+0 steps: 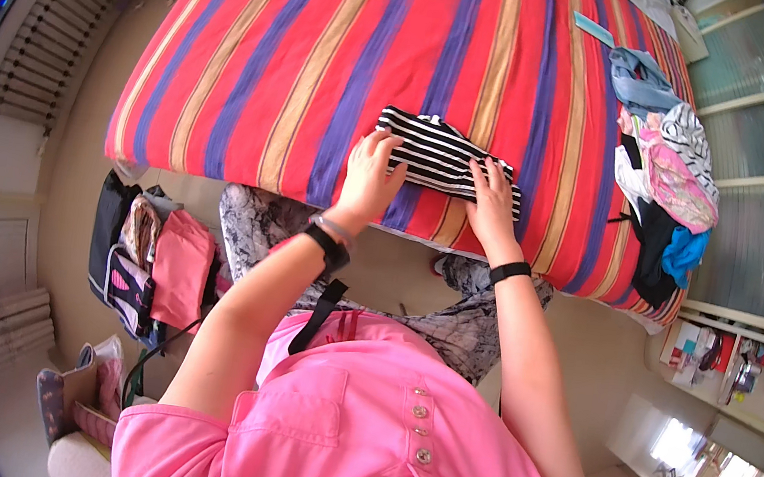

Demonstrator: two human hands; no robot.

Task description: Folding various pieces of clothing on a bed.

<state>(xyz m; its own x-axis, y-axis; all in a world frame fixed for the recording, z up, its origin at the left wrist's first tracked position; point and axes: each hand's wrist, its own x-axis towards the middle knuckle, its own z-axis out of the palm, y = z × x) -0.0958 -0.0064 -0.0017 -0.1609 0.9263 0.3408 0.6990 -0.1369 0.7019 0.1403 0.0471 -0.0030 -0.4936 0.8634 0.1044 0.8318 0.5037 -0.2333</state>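
Note:
A black-and-white striped garment [436, 156] lies folded into a narrow band near the front edge of the bed. At its left end rests my left hand [370, 181], fingers stretched forward onto the cloth and thumb apart. My right hand [494, 203] lies on the right end with its fingers spread over the stripes. Neither hand grips the fabric; both press on it from above. What kind of garment it is cannot be made out in this fold.
A red, purple and tan striped bedspread [319, 57] covers the bed. Along its right side lie a pile of clothes [669, 180] and a light-blue strip [593, 28]. Clothes and a bag [129, 287] hang at the lower left, near a radiator [51, 41]. Shelves [722, 365] stand at the right.

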